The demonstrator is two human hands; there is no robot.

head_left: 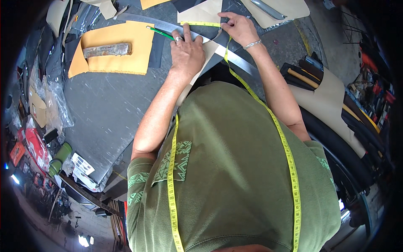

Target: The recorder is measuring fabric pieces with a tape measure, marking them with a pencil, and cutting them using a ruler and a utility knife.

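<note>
My left hand [187,54], a ring on one finger, lies palm down over a long metal ruler [239,63], fingers spread. One fingertip presses the end of a yellow tape measure [203,24] on a beige sheet [205,10]. A green pencil [159,32] extends from beside its outer fingers; whether they grip it is hidden. To the right, my right hand [242,31], with a bracelet, pinches the tape between thumb and finger. From there the tape drapes over my green shirt. Another beige piece [210,52] lies partly under the ruler and my left hand.
On the dark worktable [105,105], a wrapped block [107,50] rests on an orange-yellow sheet [138,38]. A serrated blade [268,9] lies at the far right. Plastic bags [54,101] crowd the left edge; rolled materials [336,105] stand at right.
</note>
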